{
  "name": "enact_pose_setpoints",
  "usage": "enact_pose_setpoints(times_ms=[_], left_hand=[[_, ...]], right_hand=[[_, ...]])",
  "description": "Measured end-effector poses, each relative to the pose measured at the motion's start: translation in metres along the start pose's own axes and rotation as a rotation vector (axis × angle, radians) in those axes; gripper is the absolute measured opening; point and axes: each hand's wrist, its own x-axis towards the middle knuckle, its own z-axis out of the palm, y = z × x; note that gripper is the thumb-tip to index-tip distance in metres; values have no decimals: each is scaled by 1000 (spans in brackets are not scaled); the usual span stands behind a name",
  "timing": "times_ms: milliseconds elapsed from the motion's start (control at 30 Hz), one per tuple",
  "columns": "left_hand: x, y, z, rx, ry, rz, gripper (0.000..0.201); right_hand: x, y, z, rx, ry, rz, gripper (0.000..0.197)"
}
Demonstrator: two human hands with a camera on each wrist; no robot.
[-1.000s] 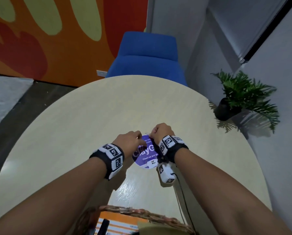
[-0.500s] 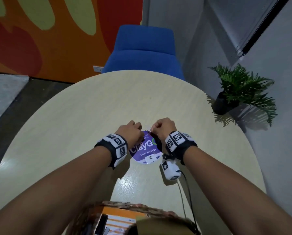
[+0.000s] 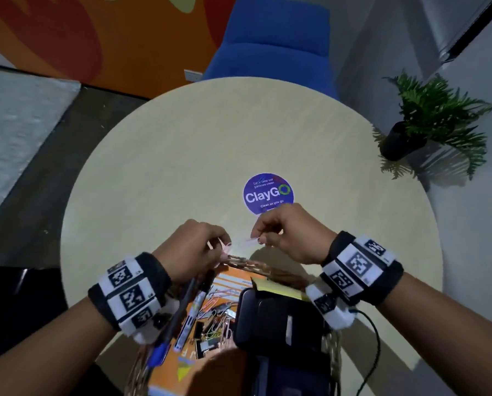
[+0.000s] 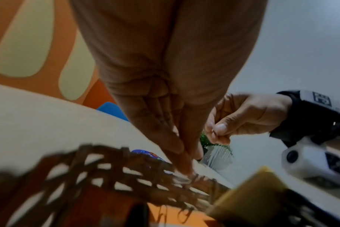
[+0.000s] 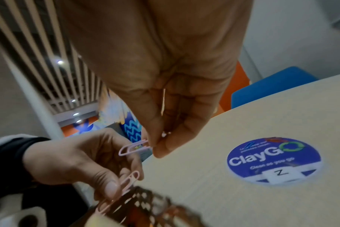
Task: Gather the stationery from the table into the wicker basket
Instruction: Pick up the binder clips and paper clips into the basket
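The wicker basket [image 3: 263, 269] stands at the near edge of the round table [image 3: 182, 155]. It holds an orange notebook [image 3: 233, 278], pens [image 3: 182, 312], several clips, yellow sticky notes [image 3: 279, 290] and a black case [image 3: 273, 324]. My left hand [image 3: 224, 248] pinches pink paper clips [image 5: 129, 182] right above the basket's far rim [image 5: 145, 198]. My right hand [image 3: 256, 238] pinches one pink paper clip [image 5: 133, 148] just beside it, a little higher. A small blue clip [image 5: 249, 145] and a red one [image 5: 275, 139] lie on the purple ClayGo sticker [image 3: 268, 193].
A blue chair [image 3: 273, 44] stands behind the table's far edge. A potted plant [image 3: 410, 132] sits on the floor to the right. A black cable [image 3: 373, 352] trails from my right wrist over the table.
Both hands have come back from the purple sticker to the basket's far rim, each carrying pink clips. The head view has tilted down, showing the basket's contents.
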Motion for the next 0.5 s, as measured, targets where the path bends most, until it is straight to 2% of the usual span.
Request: enact_pose_setpoints(times_ms=[200,367,500], left_hand=[[-49,-6,32,-112,-96,-62,11],[-55,-17,23,-55,81,-102,14],[-44,-16,1,-10,115,-114,16]], right_hand=[[-17,-22,38,-129,-108,-28,20],[-22,-36,54,-190,-168,-24,19],[-20,-41,63,-281,-265,-58,23]])
